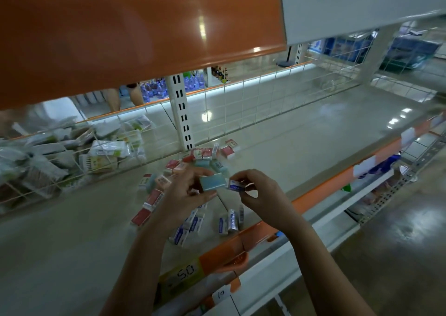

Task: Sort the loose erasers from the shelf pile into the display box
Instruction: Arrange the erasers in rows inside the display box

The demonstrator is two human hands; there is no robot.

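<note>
Loose erasers lie in a pile (193,219) on the pale shelf (301,151), some in red sleeves, some in blue-and-white sleeves, some light blue. My left hand (185,192) holds a light blue eraser (213,181) above the pile between thumb and fingers. My right hand (260,195) pinches a small blue-and-white eraser (237,185) right beside it. No display box shows in view.
A wire basket (72,161) of packaged goods stands at the left of the shelf. A wire grid (241,112) backs the shelf. An orange shelf front (132,30) hangs overhead. The orange price rail (241,245) marks the near edge. Shiny floor lies to the right.
</note>
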